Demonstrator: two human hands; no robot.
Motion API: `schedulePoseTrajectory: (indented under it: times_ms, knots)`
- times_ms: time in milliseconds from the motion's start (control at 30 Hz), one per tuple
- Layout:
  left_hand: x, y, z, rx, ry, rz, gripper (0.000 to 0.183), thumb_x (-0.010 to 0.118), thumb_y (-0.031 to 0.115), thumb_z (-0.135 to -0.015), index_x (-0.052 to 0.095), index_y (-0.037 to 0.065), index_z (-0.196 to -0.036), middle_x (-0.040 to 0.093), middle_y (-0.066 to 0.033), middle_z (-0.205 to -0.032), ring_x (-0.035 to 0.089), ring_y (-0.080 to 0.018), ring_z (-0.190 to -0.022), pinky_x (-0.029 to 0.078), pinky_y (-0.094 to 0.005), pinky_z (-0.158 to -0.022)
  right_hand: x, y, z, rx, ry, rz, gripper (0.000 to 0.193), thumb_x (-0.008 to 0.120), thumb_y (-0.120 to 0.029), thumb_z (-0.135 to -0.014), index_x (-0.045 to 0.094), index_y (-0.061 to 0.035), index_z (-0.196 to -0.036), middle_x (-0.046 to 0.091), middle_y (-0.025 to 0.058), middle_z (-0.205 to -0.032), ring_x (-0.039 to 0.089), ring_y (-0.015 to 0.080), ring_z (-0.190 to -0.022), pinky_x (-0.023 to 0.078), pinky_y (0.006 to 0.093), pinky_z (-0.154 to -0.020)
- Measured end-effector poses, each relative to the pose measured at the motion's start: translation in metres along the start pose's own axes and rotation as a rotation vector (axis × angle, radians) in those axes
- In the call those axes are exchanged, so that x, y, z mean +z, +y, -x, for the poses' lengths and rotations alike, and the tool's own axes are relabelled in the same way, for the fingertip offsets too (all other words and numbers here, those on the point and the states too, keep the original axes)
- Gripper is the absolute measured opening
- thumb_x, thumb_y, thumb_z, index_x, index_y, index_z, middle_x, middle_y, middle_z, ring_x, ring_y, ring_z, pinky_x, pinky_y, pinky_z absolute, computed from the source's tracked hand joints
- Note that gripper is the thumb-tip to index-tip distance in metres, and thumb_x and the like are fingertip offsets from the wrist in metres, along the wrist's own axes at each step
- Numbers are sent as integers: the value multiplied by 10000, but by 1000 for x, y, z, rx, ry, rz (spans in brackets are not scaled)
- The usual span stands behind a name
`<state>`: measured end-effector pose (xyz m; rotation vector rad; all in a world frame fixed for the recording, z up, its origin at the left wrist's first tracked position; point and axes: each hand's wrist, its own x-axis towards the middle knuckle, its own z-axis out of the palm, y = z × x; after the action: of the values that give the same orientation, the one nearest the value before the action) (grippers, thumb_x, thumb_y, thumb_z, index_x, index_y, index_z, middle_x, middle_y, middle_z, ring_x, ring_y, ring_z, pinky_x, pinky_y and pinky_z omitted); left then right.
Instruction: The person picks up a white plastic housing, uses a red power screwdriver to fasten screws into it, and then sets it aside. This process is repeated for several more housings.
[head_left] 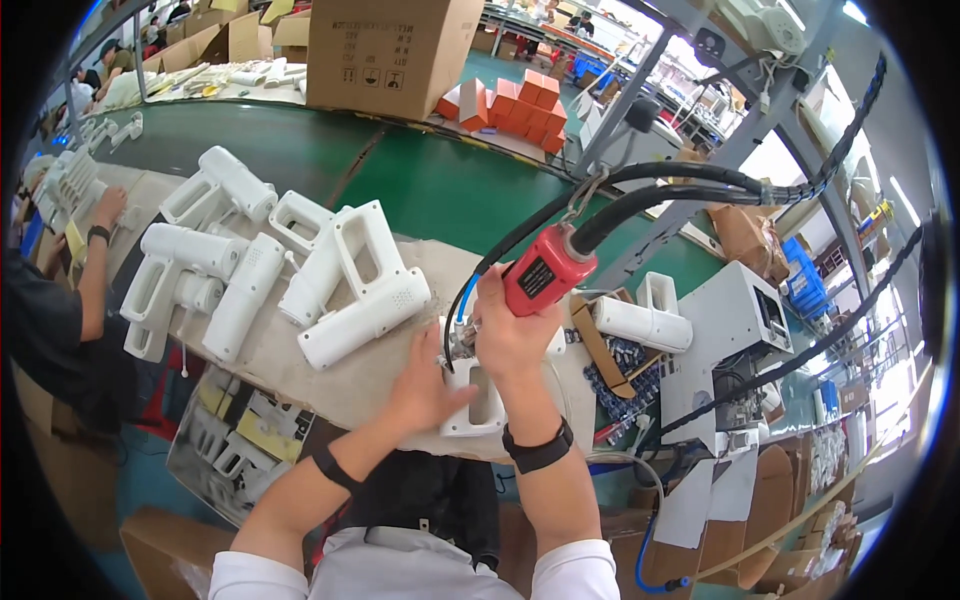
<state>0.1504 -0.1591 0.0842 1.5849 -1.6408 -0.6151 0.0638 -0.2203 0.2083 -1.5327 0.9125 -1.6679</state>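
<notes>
My right hand (515, 342) is wrapped round a red electric screwdriver (545, 275), held upright over a white plastic housing with a loop handle (475, 428). The tool's lower end is partly hidden by my hand and a thin black cable. At the housing's left side lies my left hand (420, 385), fingers stretched out and thumb apart, touching or very close to it. Just beyond is a white handheld device with a loop handle (365, 320); several similar white devices (240, 295) lie to the left.
Thick black cables (680, 180) run from the screwdriver to the upper right. At right, a cardboard tray of screws (625, 370) sits beside another white device (645, 325) and a grey machine (730, 330). A co-worker's hand (108, 208) is at far left. A green conveyor belt (430, 180) runs behind.
</notes>
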Motion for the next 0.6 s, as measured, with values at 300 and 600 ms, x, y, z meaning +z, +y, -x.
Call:
schedulePoseTrajectory:
  times_ms: [300,600]
  knots:
    - [14,-6,-44,-67,132,-41,880,726,282,-764,261,64,-1479,245,-233,-1485,445,-426,-1269,444,-457,-1005,-51,-99,-4,-56,61,-219,104,711,-71,-883,627,-10,-889,613,-7,-776,546,47,-691,444,202,-627]
    - [18,-2,-39,-104,138,73,764,738,240,-771,384,42,-1419,269,-239,-1492,384,-414,-1337,388,-440,-1070,-64,-40,-2,-94,161,-17,121,667,-55,-894,577,3,-952,558,31,-630,512,100,-482,406,236,-453]
